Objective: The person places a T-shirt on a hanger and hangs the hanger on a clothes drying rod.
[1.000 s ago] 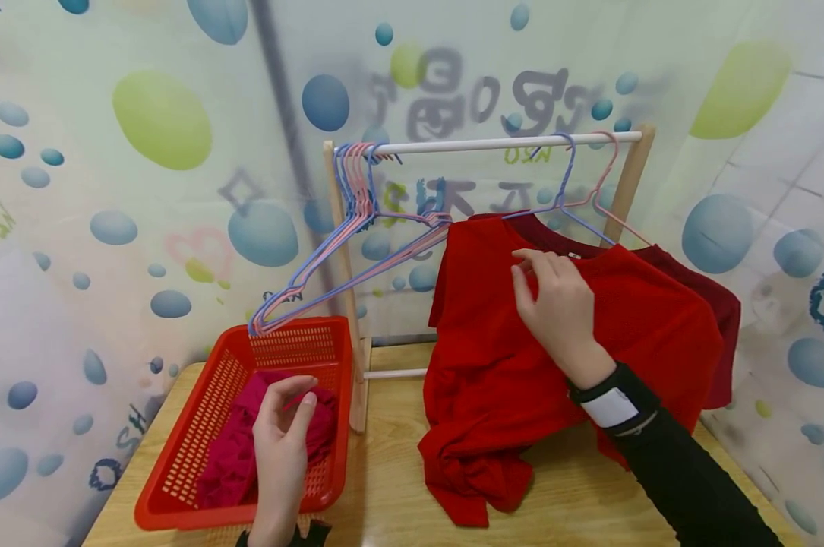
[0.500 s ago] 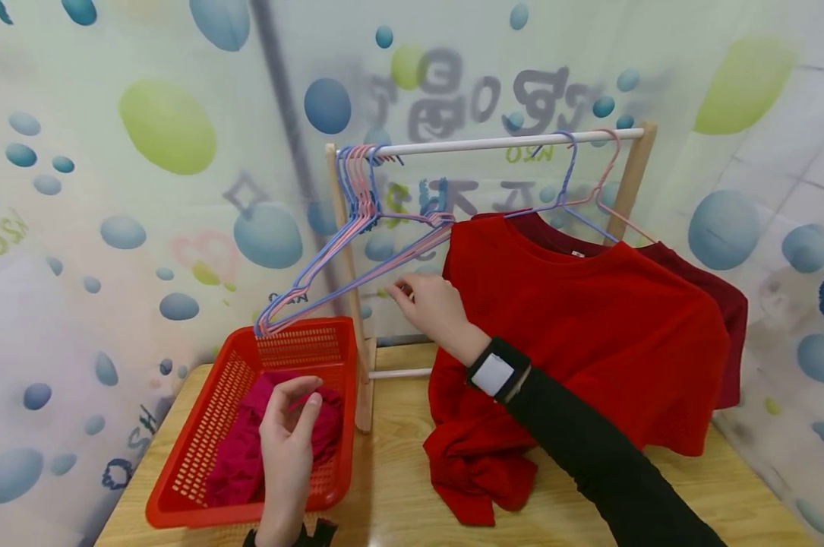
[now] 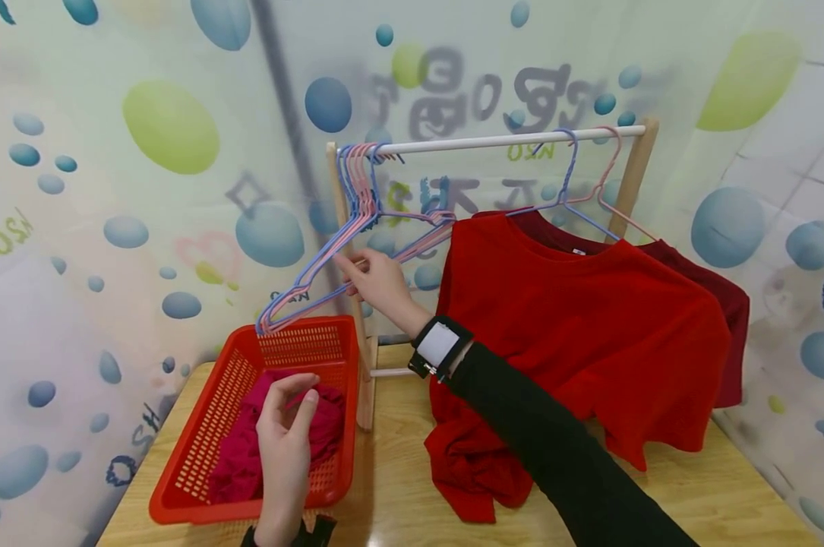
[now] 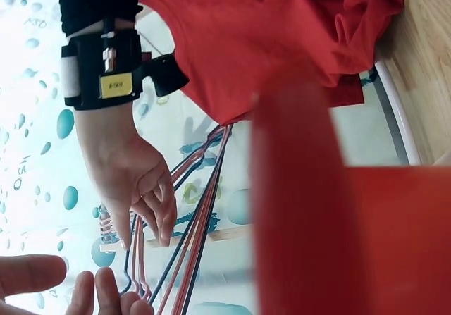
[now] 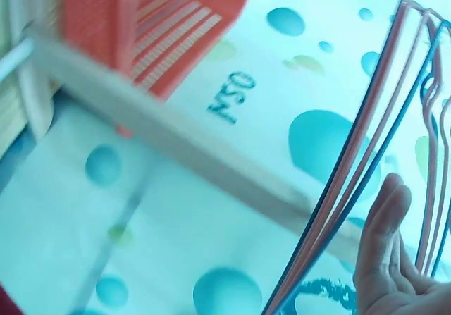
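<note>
My right hand [image 3: 379,282] is at the bunch of blue and pink clothes hangers [image 3: 309,275] on the left end of the rail. Its thumb and loosely bent fingers overlap the hangers' lower bars; in the right wrist view the fingers [image 5: 384,223] are extended beside the wires. Over the red basket [image 3: 179,448] hovers my left hand [image 3: 285,433], fingers loosely curved and holding nothing. Crumpled magenta cloth [image 3: 237,456] lies in that basket, partly behind the hand. A bright red shirt [image 3: 589,319] hangs on a blue hanger [image 3: 567,178], its lower left part bunched on the table.
The wooden rack has a white rail [image 3: 480,143] and a right post [image 3: 633,182]. Behind the red shirt a dark red garment [image 3: 733,342] hangs from a pink hanger [image 3: 613,163]. All stand on a wooden table [image 3: 398,471] before a patterned backdrop [image 3: 179,45].
My right hand has moved left from the front of the red shirt to the bunch of hangers. My left hand has stayed over the basket.
</note>
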Available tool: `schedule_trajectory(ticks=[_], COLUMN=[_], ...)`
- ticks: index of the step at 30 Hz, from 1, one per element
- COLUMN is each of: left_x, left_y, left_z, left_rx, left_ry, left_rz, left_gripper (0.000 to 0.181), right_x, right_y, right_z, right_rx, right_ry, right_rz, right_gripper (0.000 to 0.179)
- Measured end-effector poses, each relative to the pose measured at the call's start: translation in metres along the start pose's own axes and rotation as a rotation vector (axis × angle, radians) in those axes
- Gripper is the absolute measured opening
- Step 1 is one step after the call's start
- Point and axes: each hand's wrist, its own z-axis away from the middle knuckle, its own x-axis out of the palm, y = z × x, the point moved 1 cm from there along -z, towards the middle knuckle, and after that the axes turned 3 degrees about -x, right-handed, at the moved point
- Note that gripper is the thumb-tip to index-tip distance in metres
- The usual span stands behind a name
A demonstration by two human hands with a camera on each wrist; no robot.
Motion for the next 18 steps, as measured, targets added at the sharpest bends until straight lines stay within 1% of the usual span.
schedule_trajectory(ticks=[4, 7, 11, 15, 18], left_x=[-0.001, -0.001, -0.002, -0.003, -0.004], left_y=[0.001, 0.0, 0.0, 0.001, 0.002], left_z=[0.0, -0.001, -0.001, -0.002, -0.003], left_rx=[-0.001, -0.004, -0.003, -0.004, -0.002], left_ry=[0.005, 0.006, 0.001, 0.001, -0.001], left_rz=[-0.007, -0.011, -0.007, 0.001, 0.0], left_gripper=[0.02, 0.02, 0.019, 0.019, 0.02], right_x=[0.008, 0.011, 0.014, 0.016, 0.018], right_y=[-0.007, -0.013, -0.019, -0.023, -0.027], right_z=[-0.006, -0.007, -0.006, -0.006, -0.005], right_rx=[0.072, 0.1, 0.131, 0.179, 0.195], right_ry=[0.023, 0.033, 0.045, 0.044, 0.008], right_rz=[-0.157, -0.273, -0.349, -0.424, -0.509], right_gripper=[0.044, 0.039, 0.03, 0.026, 0.026])
